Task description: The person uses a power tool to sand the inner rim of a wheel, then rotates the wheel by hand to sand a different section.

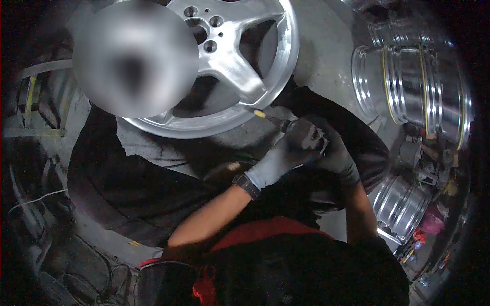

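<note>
A silver alloy wheel [224,64] with broad spokes lies face up in front of me, between my legs. My left hand [292,148], in a grey and dark glove with a watch at the wrist, is closed round a dark die grinder [287,124]. From it a thin shaft points to the upper left, ending in a yellow bit [260,113] right at the wheel's lower rim. My right hand [334,153], also gloved, is closed close against the left one, at the tool's rear. Much of the tool's body is hidden by the gloves.
Several shiny wheel rims [408,89] stand on their sides at the right, some with yellow lines. Another rim [401,206] sits lower right, near small clutter. A metal frame [43,132] stands at left, with dark hoses below. A blurred round patch covers part of the wheel.
</note>
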Motion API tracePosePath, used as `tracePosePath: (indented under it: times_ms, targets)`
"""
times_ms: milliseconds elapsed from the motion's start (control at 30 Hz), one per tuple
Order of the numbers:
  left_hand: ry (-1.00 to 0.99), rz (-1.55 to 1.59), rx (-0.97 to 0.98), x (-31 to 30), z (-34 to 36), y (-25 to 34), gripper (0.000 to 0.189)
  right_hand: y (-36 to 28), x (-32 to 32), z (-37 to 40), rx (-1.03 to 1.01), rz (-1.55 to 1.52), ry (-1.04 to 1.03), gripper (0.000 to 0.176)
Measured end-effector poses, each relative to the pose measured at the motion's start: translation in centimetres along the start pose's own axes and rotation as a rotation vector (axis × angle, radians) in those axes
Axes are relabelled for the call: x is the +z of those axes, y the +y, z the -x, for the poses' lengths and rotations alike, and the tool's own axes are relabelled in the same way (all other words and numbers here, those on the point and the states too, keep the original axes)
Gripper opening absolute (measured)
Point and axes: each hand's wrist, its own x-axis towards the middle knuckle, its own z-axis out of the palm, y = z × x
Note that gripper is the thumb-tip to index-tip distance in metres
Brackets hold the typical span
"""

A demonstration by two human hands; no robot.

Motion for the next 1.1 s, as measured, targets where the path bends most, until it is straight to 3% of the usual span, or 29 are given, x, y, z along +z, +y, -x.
tracePosePath:
  times_ms: [67, 133, 167, 233, 267, 333, 367, 433, 467, 533, 633, 767, 833, 867, 933, 1100]
  targets:
    - [0.053, 0.155, 0.021, -0.1, 0.1, -1.1, 0.063, 0.0, 0.0, 0.0, -0.056, 0.046, -0.007, 0.098]
    - [0.04, 0.582, -0.098, 0.0, 0.1, -1.0, 0.061, -0.7, -0.2, -0.1, -0.115, 0.172, -0.005, 0.097]
    - [0.041, 0.582, -0.097, 0.1, -0.1, -0.3, 0.061, -0.9, -0.4, -0.1, -0.115, 0.172, -0.006, 0.097]
    - [-0.098, -0.085, -0.046, 0.1, -0.6, 1.1, 0.059, -1.4, -0.7, 0.0, -0.027, 0.055, -0.018, 0.088]
    - [-0.096, -0.083, -0.049, -0.1, -1.1, 0.0, 0.059, -1.8, -0.7, 0.1, -0.023, 0.053, -0.02, 0.088]
    - [-0.031, 0.776, -0.296, -0.4, -2.1, -2.3, 0.055, -2.3, -0.4, 0.0, 0.036, -0.031, -0.004, 0.088]
    - [-0.027, 0.774, -0.301, -0.8, -1.9, -2.9, 0.055, -2.1, -0.3, 0.0, 0.037, -0.037, -0.003, 0.088]
    - [-0.04, 1.345, -0.335, -1.5, -0.5, -3.6, 0.06, -1.7, -0.1, -0.2, -0.088, 0.05, -0.034, 0.087]
    - [-0.036, 1.343, -0.341, -1.2, 0.3, -2.8, 0.06, -1.7, 0.1, -0.4, -0.086, 0.045, -0.031, 0.087]
    - [0.025, -0.017, 0.036, -0.5, 1.7, -1.2, 0.067, -2.1, 0.3, -0.8, -0.162, -0.001, -0.072, 0.085]
    - [-0.017, -0.198, 0.058, -0.8, 1.5, -0.7, 0.073, -1.8, 0.3, -0.3, -0.082, -0.008, -0.068, 0.096]
    - [-0.034, -0.246, 0.087, -0.6, 0.3, -0.9, 0.076, -2.4, -0.7, -0.2, 0.076, 0.068, -0.054, 0.096]
    - [-0.009, 0.325, -0.13, 0.0, 0.1, -0.8, 0.077, -1.0, -1.0, 0.3, -0.064, 0.013, 0.007, 0.096]
    - [-0.007, 0.325, -0.132, -0.1, 0.1, -0.7, 0.077, -0.8, -1.1, 0.3, -0.063, 0.011, 0.006, 0.096]
    - [-0.055, -0.328, 0.083, -0.4, 0.1, -0.3, 0.073, -1.0, -1.1, 0.4, -0.039, 0.001, -0.002, 0.096]
    - [0.045, -0.09, 0.01, -0.4, 1.9, 0.3, 0.066, -3.0, 0.1, -0.8, -0.006, -0.056, -0.074, 0.097]
